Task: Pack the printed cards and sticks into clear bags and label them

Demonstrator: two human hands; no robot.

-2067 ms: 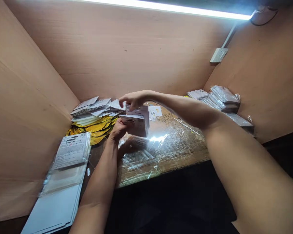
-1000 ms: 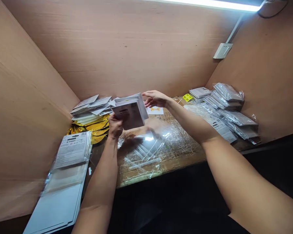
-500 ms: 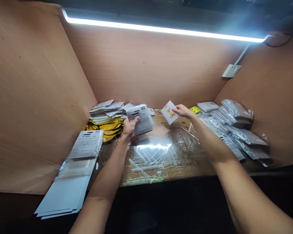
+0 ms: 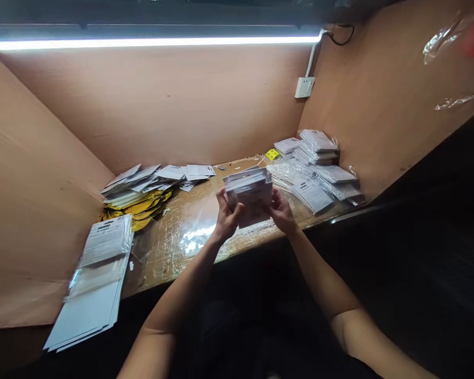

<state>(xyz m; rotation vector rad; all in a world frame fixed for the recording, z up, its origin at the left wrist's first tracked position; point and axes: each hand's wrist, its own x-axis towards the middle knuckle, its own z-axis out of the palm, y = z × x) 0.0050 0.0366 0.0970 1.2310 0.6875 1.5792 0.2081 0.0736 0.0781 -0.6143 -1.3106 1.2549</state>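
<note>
Both hands grip one thick stack of white printed cards (image 4: 249,192) above the front edge of the wooden bench (image 4: 169,247). My left hand (image 4: 226,217) closes on the stack's left side, thumb on top. Along the right side, my right hand (image 4: 281,210) is wrapped with fingers curled under. The stack is slightly blurred. Clear plastic film (image 4: 197,237) lies shining on the bench just left of my hands.
Loose white cards (image 4: 142,179) lie fanned over gold foil pieces (image 4: 142,208) at back left. A bagged sheet pile (image 4: 98,273) sits at front left. Bagged packets (image 4: 319,168) are heaped at the right wall. Board walls enclose three sides.
My right hand picked a small card with a gold figure off the bench, brought it to the stack, and now both hands hold the stack nearer to me. The view has swung right.
</note>
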